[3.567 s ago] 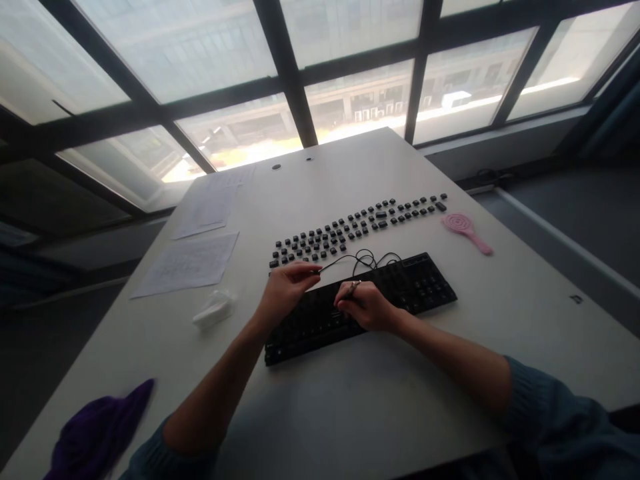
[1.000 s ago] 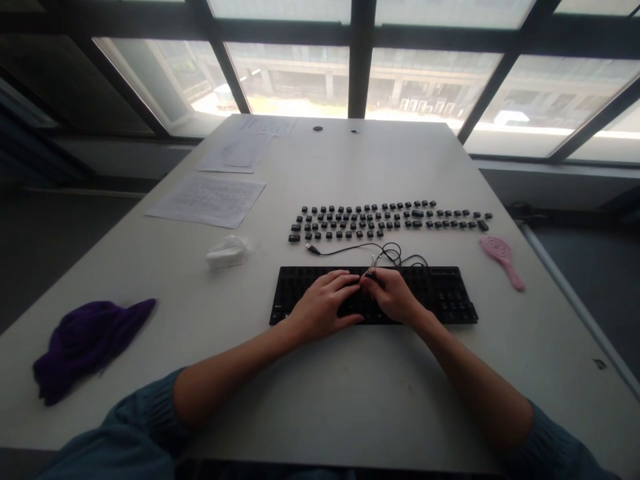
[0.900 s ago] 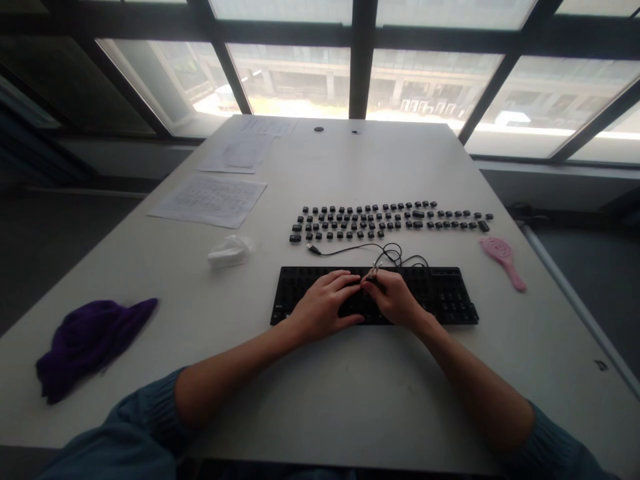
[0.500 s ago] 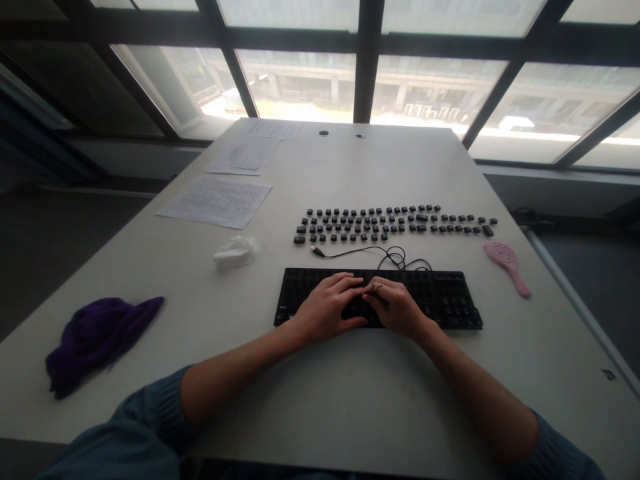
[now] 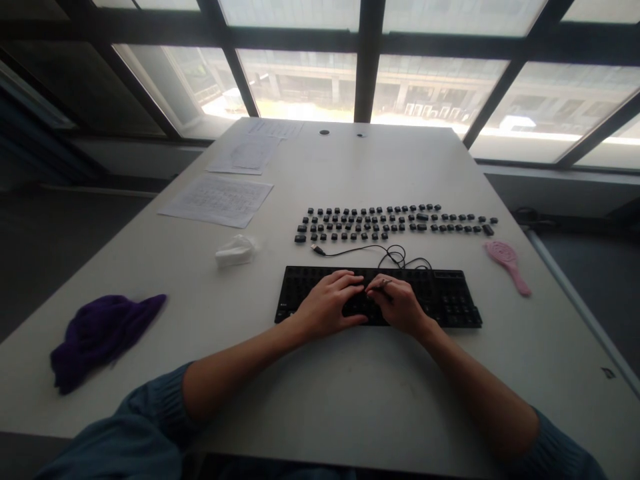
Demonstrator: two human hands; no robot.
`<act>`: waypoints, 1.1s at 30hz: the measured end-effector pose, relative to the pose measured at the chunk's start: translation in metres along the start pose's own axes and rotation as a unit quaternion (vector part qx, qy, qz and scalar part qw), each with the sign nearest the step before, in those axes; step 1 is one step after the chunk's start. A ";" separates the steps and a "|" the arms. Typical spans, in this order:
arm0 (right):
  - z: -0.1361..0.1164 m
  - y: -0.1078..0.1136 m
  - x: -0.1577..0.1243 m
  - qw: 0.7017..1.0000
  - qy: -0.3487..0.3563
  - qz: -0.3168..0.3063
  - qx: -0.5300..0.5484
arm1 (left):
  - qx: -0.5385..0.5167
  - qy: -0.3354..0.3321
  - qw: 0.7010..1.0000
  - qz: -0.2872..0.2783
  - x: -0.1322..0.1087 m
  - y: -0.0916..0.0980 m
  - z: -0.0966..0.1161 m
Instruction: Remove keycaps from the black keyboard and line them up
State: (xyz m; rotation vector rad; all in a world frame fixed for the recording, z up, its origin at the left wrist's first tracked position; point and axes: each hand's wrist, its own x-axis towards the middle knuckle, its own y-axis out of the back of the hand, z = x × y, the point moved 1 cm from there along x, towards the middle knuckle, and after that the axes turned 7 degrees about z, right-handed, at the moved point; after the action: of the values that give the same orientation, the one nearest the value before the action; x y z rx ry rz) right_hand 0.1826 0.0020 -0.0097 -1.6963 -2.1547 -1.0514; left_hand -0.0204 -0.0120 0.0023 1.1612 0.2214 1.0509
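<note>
A black keyboard [image 5: 455, 300] lies on the white table, partly covered by both hands. My left hand [image 5: 330, 305] rests over its middle-left part, fingers apart and holding nothing. Just right of it, my right hand [image 5: 397, 303] is closed in a pinch around a thin dark tool [image 5: 384, 283], whose tip is hidden near the keys. Beyond the keyboard, loose black keycaps [image 5: 421, 217] lie in several rows. The keyboard's cable [image 5: 360, 248] curls between the keycaps and the keyboard.
A purple cloth hat [image 5: 103, 337] lies at the left. Clear plastic wrapping [image 5: 236, 252] sits left of the keyboard, with printed papers [image 5: 220, 199] farther back. A pink hairbrush [image 5: 507, 262] is at the right. Windows [image 5: 300, 83] stand behind the table [image 5: 345, 393].
My right hand has shifted slightly to the right, and the thin tool's angle differs a little. My left hand stays nearly in place.
</note>
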 end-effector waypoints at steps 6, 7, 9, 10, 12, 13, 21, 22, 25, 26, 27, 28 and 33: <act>-0.002 0.009 0.003 0.991 -0.074 0.111 0.008 | 0.000 -0.004 1.000 0.006 0.000 -0.001 0.000; -0.001 0.010 0.003 0.989 -0.082 0.123 0.006 | 0.000 -0.005 1.000 0.006 0.000 -0.001 -0.001; 0.000 0.011 0.003 0.990 -0.081 0.113 0.004 | -0.001 -0.005 1.000 0.007 -0.001 -0.001 -0.001; 0.000 0.011 0.003 0.991 -0.079 0.104 0.005 | -0.001 -0.005 1.000 0.008 -0.001 -0.001 -0.001; 0.002 0.010 0.003 0.992 -0.084 0.094 0.014 | -0.004 -0.004 1.000 0.007 0.000 0.001 0.000; 0.002 0.009 0.003 0.992 -0.087 0.090 0.021 | -0.008 -0.002 1.000 0.004 0.001 0.002 0.000; 0.002 0.010 0.002 0.995 -0.046 0.071 0.050 | -0.047 0.016 0.999 0.001 0.022 0.009 0.011; 0.002 0.010 0.002 0.995 -0.039 0.071 0.052 | -0.057 0.015 0.998 -0.004 0.024 0.008 0.012; 0.002 0.010 0.002 0.996 -0.028 0.070 0.055 | -0.080 0.018 0.997 -0.012 0.029 0.002 0.013; 0.002 0.010 0.002 0.996 -0.026 0.068 0.055 | -0.085 0.018 0.996 -0.014 0.030 0.001 0.013; 0.003 0.010 0.003 0.996 -0.024 0.067 0.058 | -0.089 0.019 0.996 -0.016 0.030 0.000 0.012; 0.003 0.010 0.003 0.996 -0.021 0.065 0.062 | -0.094 0.021 0.995 -0.016 0.030 -0.001 0.012; 0.004 0.010 0.003 0.996 -0.022 0.048 0.074 | -0.107 0.037 0.994 -0.001 0.030 0.000 0.012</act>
State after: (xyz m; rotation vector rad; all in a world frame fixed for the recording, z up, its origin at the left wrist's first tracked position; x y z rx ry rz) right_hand 0.1920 0.0077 -0.0068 -1.7504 -2.0960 -0.8158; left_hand 0.0035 0.0031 0.0183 0.9301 0.1636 1.0901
